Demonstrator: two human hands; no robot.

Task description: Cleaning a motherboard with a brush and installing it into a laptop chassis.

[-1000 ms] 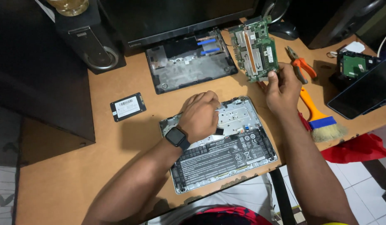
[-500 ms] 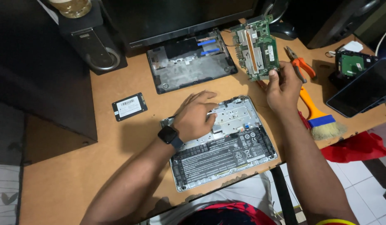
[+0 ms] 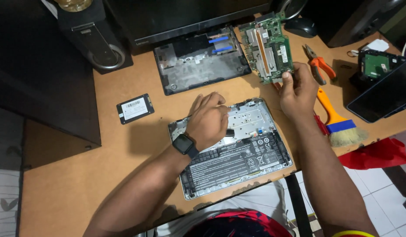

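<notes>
the wooden desk [image 3: 80, 175] carries everything here. at its back edge sits a dark monitor [image 3: 185, 17] with a black speaker [image 3: 95, 41] to its left. in front of the monitor lies the laptop's removed bottom cover [image 3: 198, 59], inside face up. nearer the person rests the opened laptop base [image 3: 238, 149], its long flat battery [image 3: 229, 164] filling the near half and bare silver metal the far half.

the left hand [image 3: 209, 120], a black watch [image 3: 184, 145] on its wrist, rests on the silver part of the base, fingers curled together; whether it pinches anything i cannot tell. the right hand [image 3: 297, 90] is closed on the near edge of the green circuit board [image 3: 266, 46], which stands tilted off the desk between the cover and the orange pliers [image 3: 319, 68].

that board looks light and stiff but fragile, i judge, with a copper strip and small parts on its face. it is best held by the bare edges, as it is now, never by the face.

an orange-handled brush [image 3: 339, 120] lies just right of the right wrist, a red cloth [image 3: 378, 153] beyond it. a small flat black drive [image 3: 135, 108] sits alone, well left of the base.
</notes>
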